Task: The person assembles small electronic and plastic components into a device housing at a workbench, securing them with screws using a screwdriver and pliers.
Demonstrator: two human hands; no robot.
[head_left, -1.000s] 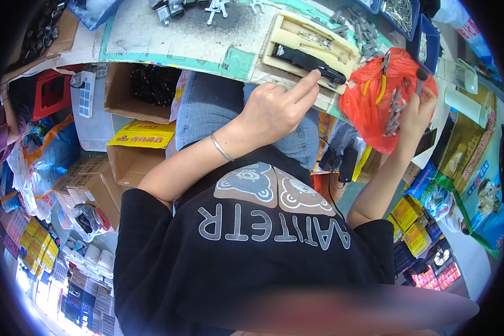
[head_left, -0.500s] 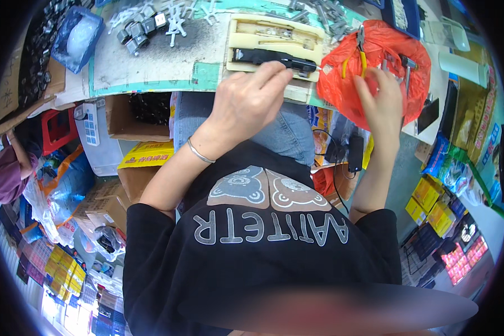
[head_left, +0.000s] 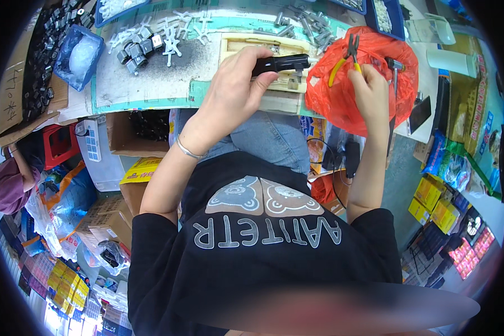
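My left hand (head_left: 238,84) is closed around a long black part (head_left: 283,64), its thumb below and fingers above. The part is held over a cream-coloured fixture (head_left: 232,43) with shaped recesses; I cannot tell whether it still touches the fixture. To the right, my right hand (head_left: 371,95) pinches one yellow handle of a pair of pliers (head_left: 337,71). The pliers' dark jaws point away from me, above a red plastic bag (head_left: 326,95). Beside the right hand, a hammer-like tool with a metal head (head_left: 395,63) lies on the bag.
Grey star-shaped metal parts (head_left: 172,45) and dark blocky pieces (head_left: 137,53) lie at the back left. A blue bin (head_left: 61,73) with a clear bag is farther left. Several grey cylinders (head_left: 308,28) lie behind the fixture. A dark flat object (head_left: 420,112) rests at the right edge.
My left hand has taken the black part and lifted it from the fixture's recess. My right hand has closed on the pliers' handle, and the pliers have shifted slightly.
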